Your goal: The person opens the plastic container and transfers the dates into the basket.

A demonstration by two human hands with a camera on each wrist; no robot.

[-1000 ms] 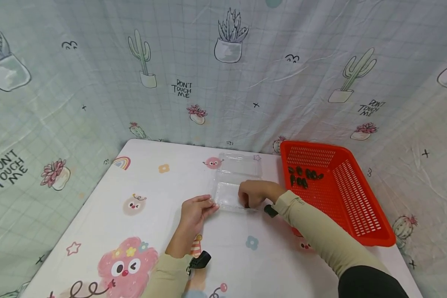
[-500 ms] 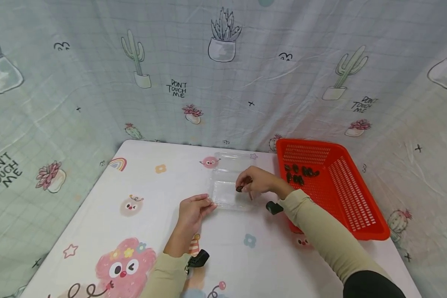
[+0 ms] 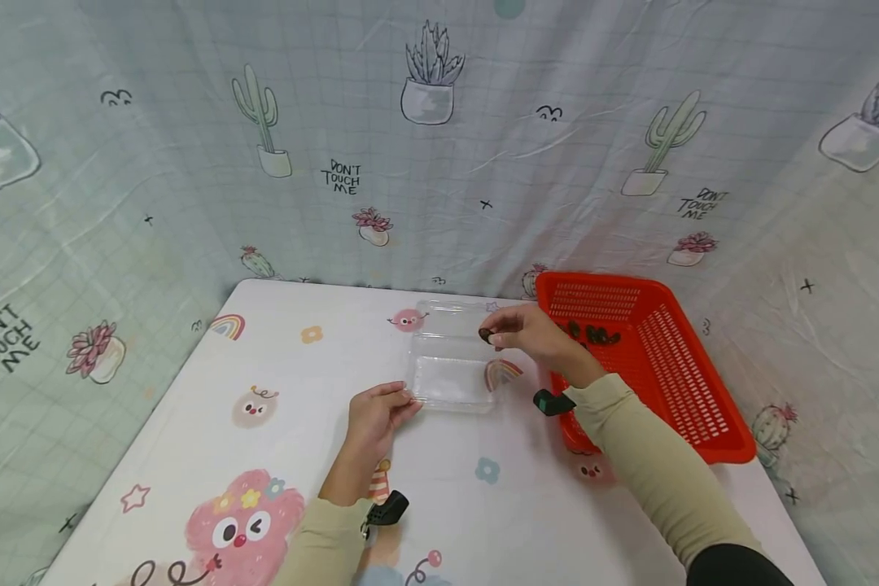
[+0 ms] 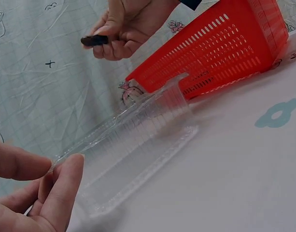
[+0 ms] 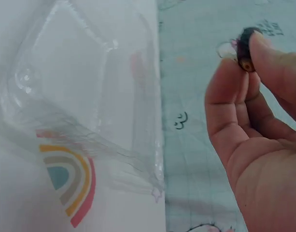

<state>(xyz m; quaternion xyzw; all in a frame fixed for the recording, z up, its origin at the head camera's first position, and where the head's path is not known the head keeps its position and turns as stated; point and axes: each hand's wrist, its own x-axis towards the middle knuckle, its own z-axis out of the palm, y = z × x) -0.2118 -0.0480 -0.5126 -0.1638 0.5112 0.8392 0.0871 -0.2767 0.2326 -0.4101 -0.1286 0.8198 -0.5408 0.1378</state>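
A clear plastic clamshell box (image 3: 450, 378) lies open on the table, its lid side towards the back. My left hand (image 3: 375, 415) pinches its near left corner between thumb and fingers, which the left wrist view shows close up on the rim. Over the far right part of the box, my right hand (image 3: 535, 335) holds up a small dark oblong piece (image 5: 246, 48) with a yellowish-brown end. Thumb and fingertips grip it, clear of the box. Several similar dark pieces (image 3: 602, 335) lie in the red basket (image 3: 703, 391); the right hand and wrist hide some of them.
The red perforated basket stands along the right side of the white table (image 3: 264, 464), close to the box. A printed curtain (image 3: 439, 163) hangs behind and at both sides of the table.
My right hand has risen from inside the box with the dark piece and moved back and slightly right. The left hand keeps its hold on the box corner. The head view has shifted slightly.
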